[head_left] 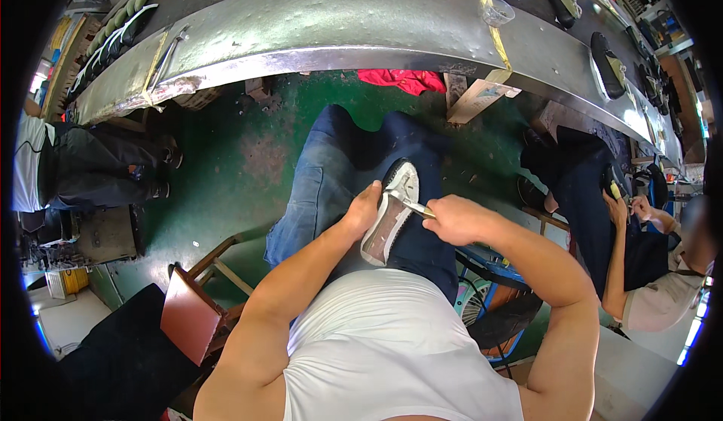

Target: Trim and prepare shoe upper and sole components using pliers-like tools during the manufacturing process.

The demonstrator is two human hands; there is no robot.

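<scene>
A shoe [389,229] lies across my lap with its underside facing up, a brown middle inside a whitish rim. My left hand [364,208] is wrapped round its left edge and steadies it. In my right hand [456,220] is a brush-like hand tool [411,205] with a silvery front part and a yellowish handle. The tool's tip reaches across the shoe near its middle and seems to touch it, close to my left fingers. My right fist hides most of the handle.
A long metal-edged bench [316,25] spans the front, bearing dark shoes [606,65] and a clear plastic cup [498,11]. Red cloth [403,81] lies under it. A stool [194,312] stands left behind me. People sit at right [663,293] and stand at left [90,161].
</scene>
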